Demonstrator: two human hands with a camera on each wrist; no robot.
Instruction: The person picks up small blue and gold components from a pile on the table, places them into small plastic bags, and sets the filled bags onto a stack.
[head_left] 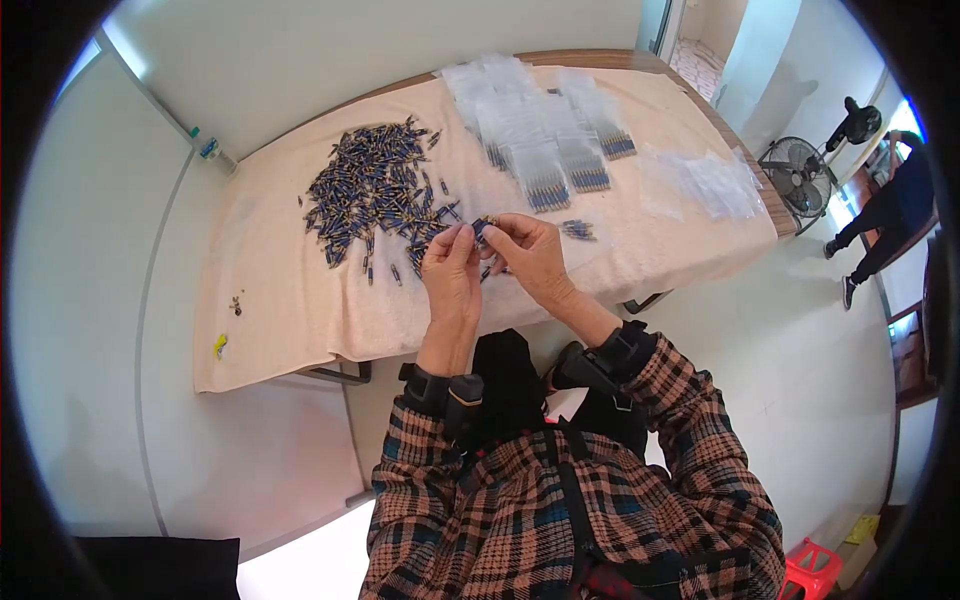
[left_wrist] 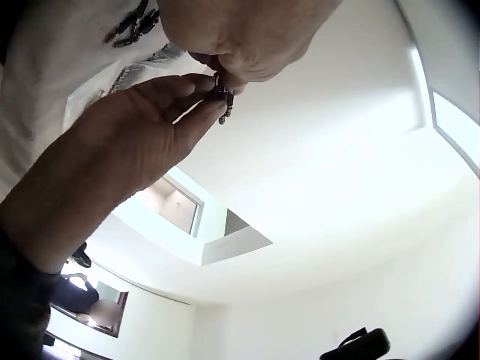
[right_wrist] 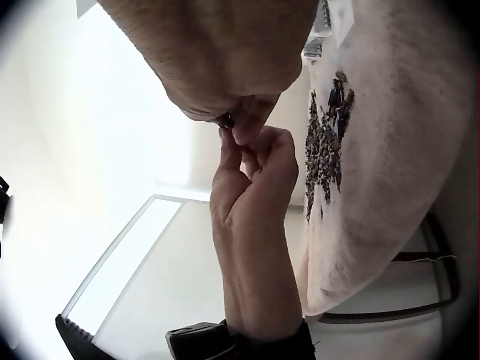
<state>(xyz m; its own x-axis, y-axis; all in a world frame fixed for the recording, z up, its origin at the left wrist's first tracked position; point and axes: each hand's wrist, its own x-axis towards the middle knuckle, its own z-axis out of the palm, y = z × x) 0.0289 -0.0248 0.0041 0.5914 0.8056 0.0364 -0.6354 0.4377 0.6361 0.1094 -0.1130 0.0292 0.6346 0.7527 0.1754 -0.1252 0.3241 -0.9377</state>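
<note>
Small dark blue pieces with brass-coloured ends (left_wrist: 227, 99) are pinched between both hands, just above the near part of the cloth-covered table. The left hand (head_left: 453, 275) holds them with thumb and fingertips from the left. From the right, the right hand (head_left: 532, 262) grips them between thumb and fingers, touching or nearly touching the left fingertips. How many pieces they hold is hidden by the fingers. Behind the hands and to their left lies a large loose pile of the same pieces (head_left: 365, 185). A small group of pieces (head_left: 578, 230) rests right of the right hand.
Filled clear bags (head_left: 540, 175) lie in rows at the table's back, with flat clear bags (head_left: 705, 180) to the right. A yellow item (head_left: 220, 346) sits at the left on the cloth (head_left: 275, 340). A fan (head_left: 798, 172) and a person (head_left: 885, 210) are beyond the table.
</note>
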